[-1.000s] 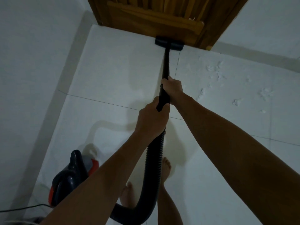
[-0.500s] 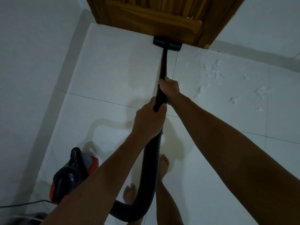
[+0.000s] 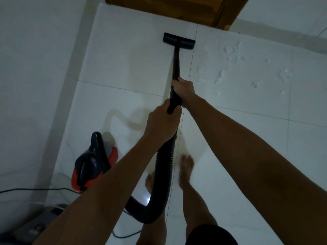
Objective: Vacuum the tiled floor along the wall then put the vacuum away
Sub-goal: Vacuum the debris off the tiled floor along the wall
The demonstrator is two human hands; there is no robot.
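A black vacuum wand (image 3: 176, 64) runs from my hands down to a flat black floor nozzle (image 3: 179, 40) resting on the white tiled floor (image 3: 127, 64), a short way in front of the wooden door. My right hand (image 3: 183, 91) grips the wand higher up. My left hand (image 3: 162, 123) grips its lower end where the ribbed black hose (image 3: 163, 174) joins. The hose loops down past my bare feet to the red and black vacuum body (image 3: 93, 165) at the lower left.
White debris (image 3: 233, 53) lies scattered on the tiles right of the nozzle. A wooden door (image 3: 168, 9) closes the far end and a white wall (image 3: 35, 68) runs along the left. A black power cord (image 3: 31, 189) and a dark object (image 3: 40, 221) lie at the lower left.
The nozzle has been pulled back from the foot of the door toward me, and both hands have drawn back with the wand.
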